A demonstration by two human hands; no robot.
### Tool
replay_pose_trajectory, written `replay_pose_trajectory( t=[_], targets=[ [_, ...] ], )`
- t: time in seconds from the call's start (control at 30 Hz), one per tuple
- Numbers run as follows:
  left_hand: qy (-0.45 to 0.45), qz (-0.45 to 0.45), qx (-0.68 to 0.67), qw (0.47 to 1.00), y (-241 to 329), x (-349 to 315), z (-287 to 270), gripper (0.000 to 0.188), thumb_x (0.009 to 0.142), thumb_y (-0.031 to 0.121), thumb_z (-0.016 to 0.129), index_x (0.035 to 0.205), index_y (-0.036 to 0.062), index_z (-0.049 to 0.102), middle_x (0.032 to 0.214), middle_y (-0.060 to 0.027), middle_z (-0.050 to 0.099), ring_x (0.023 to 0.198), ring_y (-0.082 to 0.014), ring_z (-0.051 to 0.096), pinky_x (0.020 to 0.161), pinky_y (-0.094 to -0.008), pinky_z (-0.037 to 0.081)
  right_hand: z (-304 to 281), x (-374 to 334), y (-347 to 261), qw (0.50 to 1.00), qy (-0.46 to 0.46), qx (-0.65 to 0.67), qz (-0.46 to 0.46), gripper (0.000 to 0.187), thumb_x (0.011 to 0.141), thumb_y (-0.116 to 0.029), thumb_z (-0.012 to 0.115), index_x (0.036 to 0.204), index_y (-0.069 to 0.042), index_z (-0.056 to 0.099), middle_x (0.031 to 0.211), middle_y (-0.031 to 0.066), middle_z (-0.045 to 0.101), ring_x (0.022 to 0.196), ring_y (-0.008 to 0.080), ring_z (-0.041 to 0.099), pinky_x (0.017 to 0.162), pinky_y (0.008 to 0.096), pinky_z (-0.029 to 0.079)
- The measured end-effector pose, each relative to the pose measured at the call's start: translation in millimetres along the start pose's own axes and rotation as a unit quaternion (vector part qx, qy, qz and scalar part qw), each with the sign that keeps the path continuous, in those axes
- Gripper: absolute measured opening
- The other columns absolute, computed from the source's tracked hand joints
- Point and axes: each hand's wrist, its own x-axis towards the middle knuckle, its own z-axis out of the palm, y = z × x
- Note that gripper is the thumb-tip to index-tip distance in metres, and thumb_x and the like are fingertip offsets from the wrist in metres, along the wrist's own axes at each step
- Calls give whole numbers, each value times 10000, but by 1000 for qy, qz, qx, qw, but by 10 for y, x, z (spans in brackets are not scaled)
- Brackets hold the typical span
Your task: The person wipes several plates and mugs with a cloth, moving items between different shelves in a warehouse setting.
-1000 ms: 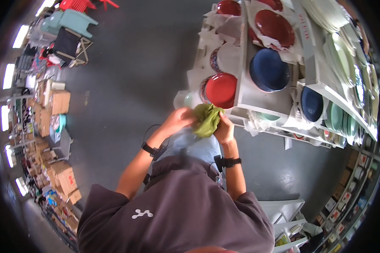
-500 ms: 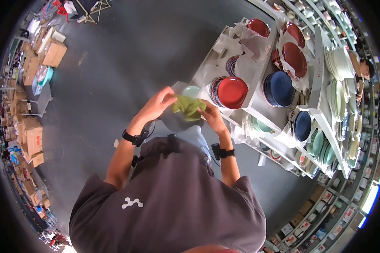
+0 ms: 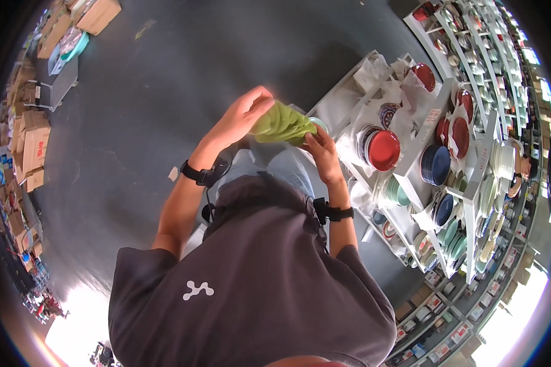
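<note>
Cloth (image 3: 283, 125), green and bunched, stretched between both hands; I saw the left hand (image 3: 249, 113) grasping one end, the right hand (image 3: 323, 154) pinching the other. I judged it light, soft and best held by its ends. Breakable plates (image 3: 384, 150) crowded the shelf's (image 3: 412, 185) nearby left corner; floor (image 3: 134, 153) spread leftward for moving.

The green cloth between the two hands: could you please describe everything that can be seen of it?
The green cloth is yellow-green and looks like thin, soft, plain fabric, with no pattern that I can make out. It is bunched lengthwise, with several folds running across it. It is held up in front of the person, slanting slightly down toward the right. The left hand holds its left end and the right hand its right end; the fingers hide parts of both ends.
</note>
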Motion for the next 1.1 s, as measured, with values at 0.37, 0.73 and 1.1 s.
replay_pose_trajectory(
  t=[0.37, 0.73, 1.1],
  targets=[
    [82, -46, -46, 994, 79, 432, -636, 183, 1046, 234, 553, 983, 62, 563, 851, 67, 462, 809, -32, 419, 716, -209, 359, 277, 633, -414, 990, -64, 123, 4, 578, 924, -75, 677, 1447, -76, 432, 1247, 133, 632, 1153, 214, 593, 978, 347, 464],
    [108, -98, 11, 989, 189, 1748, -1046, 186, 1055, 225, 515, 969, 68, 562, 859, 65, 500, 793, -30, 471, 710, -220, 402, -281, 2122, -545, 992, 22, -56, -109, 213, 932, -136, 715, 1108, -17, 725, 1003, 12, 655, 888, 79, 571, 792, 235, 471],
    [-54, -118, 165, 978, 496, 3130, -917, 311, 838, 189, 810, 1002, 49, 586, 863, 5, 627, 805, -80, 600, 710, -255, 508, -890, 3030, -1345, 984, 58, -24, -164, 308, 1036, -233, 579, 1176, 22, 681, 1006, 12, 686, 925, 80, 590, 880, 234, 467]
  ],
)
